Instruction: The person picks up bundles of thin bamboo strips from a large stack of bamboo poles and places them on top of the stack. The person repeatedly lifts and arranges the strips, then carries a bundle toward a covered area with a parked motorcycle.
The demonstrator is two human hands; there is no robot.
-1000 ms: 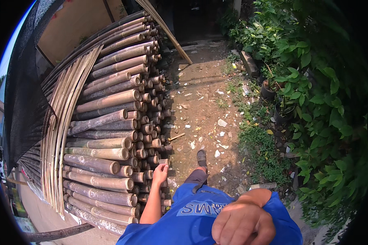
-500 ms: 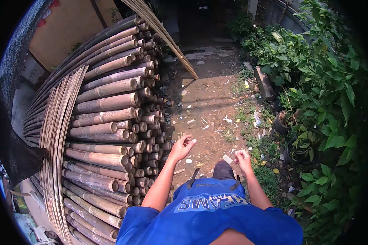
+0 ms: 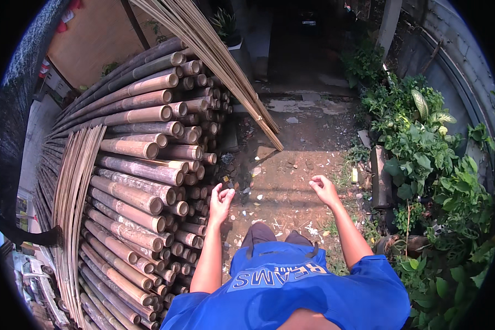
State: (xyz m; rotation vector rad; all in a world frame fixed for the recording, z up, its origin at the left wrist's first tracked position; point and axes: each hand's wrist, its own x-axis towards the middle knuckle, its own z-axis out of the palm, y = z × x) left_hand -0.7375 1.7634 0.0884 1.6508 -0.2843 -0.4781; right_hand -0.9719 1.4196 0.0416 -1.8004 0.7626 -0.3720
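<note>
Directly left of the left hand [image 3: 221, 199] lies the stack of bamboo poles [image 3: 143, 181], cut ends facing the person; the nearest pole ends sit just beside the fingers, not touching. Left hand: raised, fingers loosely curled, holding nothing. Right hand [image 3: 324, 190]: out in front, fingers half bent, also empty, over bare ground.

Open room: a strip of packed dirt path [image 3: 291, 170] runs ahead between the two hands, bounded on the left by the pole ends and on the right by a bank of green plants [image 3: 423, 159]. A leaning bundle of thin bamboo slats [image 3: 225, 71] crosses above the left hand and ends at the path's near edge.

Poles: round, hollow at the cut, grey-brown to tan, knuckled at the nodes, stacked lengthwise in rough rows. Flat split bamboo strips [image 3: 74, 203] lie along the far left of the stack. Ground: reddish, littered with pale chips.
</note>
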